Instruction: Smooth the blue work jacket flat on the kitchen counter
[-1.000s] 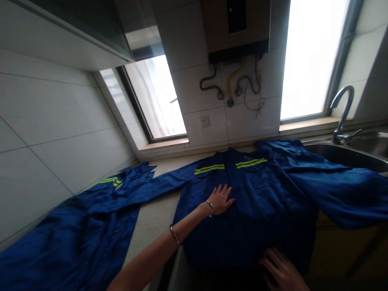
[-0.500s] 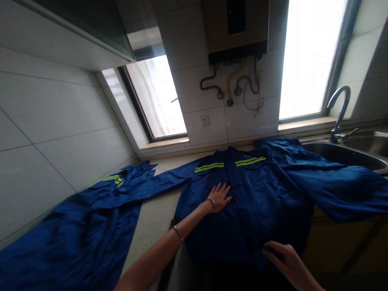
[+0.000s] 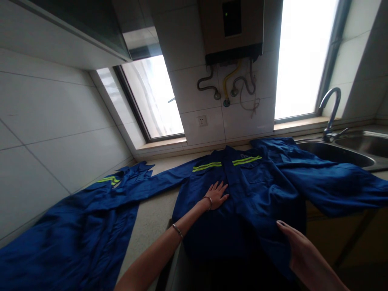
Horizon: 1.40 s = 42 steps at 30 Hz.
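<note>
A blue work jacket [image 3: 203, 226] with yellow-green reflective stripes lies front up over the counter, its lower part hanging past the front edge. My left hand [image 3: 216, 195] rests flat on its chest just below the stripe, fingers spread. Lower right, my right hand [image 3: 295, 242] grips the jacket's front flap near the hem, thumb on top; the other fingers are hidden behind the cloth. The flap is lifted and pulled aside to the right.
Another blue garment [image 3: 69, 226] with reflective stripes lies on the left of the counter [image 3: 151, 220]. More blue cloth [image 3: 330, 182] spreads at the right, before the sink [image 3: 376, 149] and faucet [image 3: 332, 113]. A water heater [image 3: 232, 28] hangs on the tiled wall.
My right hand has moved right and slightly up, drawing the jacket's front flap outward. My left hand stays pressed on the chest. The view has shifted slightly.
</note>
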Each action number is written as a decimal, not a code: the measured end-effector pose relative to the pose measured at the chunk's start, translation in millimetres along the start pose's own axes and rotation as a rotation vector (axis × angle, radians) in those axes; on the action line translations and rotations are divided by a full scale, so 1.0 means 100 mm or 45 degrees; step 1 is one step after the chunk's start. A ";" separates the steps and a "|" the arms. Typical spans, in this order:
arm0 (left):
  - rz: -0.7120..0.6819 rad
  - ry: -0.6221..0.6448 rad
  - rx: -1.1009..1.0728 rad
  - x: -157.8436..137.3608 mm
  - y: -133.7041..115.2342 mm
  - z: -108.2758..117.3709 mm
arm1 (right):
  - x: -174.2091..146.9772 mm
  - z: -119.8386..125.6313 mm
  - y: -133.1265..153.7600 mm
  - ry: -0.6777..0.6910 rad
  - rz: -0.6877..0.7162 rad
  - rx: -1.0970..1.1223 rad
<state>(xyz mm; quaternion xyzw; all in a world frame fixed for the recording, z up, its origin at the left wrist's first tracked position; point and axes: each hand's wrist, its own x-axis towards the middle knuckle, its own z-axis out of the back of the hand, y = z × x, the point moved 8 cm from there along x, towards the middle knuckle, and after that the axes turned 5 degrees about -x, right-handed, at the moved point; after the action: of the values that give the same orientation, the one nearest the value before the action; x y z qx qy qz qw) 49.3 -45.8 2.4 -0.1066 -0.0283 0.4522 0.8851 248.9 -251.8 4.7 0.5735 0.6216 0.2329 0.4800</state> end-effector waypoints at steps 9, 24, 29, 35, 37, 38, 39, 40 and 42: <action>0.005 0.004 -0.002 -0.03 -0.04 0.05 | 0.10 -0.37 -0.02 0.651 0.286 -0.858; 0.532 -0.332 0.234 1.00 1.58 0.91 | 3.45 -1.13 1.10 -0.208 0.708 -2.443; 0.494 -0.145 0.180 1.23 1.95 0.64 | 4.03 -1.26 0.89 -0.166 0.604 -2.486; 0.520 -0.046 0.094 1.42 2.16 0.44 | 4.34 -1.31 0.83 -0.135 0.544 -2.490; 0.512 -0.042 0.102 1.50 2.20 0.45 | 4.44 -1.32 0.84 -0.134 0.533 -2.497; 0.515 -0.042 0.101 1.54 2.23 0.46 | 4.50 -1.33 0.84 -0.135 0.527 -2.500; 0.522 -0.044 0.098 1.57 2.26 0.46 | 4.56 -1.33 0.85 -0.134 0.521 -2.502; 0.528 -0.053 0.094 1.61 2.29 0.46 | 4.61 -1.34 0.85 -0.136 0.516 -2.501; 0.542 -0.072 0.083 1.69 2.36 0.47 | 4.73 -1.36 0.86 -0.141 0.520 -2.496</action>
<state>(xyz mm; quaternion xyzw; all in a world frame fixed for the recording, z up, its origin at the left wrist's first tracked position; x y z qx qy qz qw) -45.7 231.9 -10.0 -0.0687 -0.0153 0.6324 0.7714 229.6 247.0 -20.2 0.0306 0.0220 0.6932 0.7198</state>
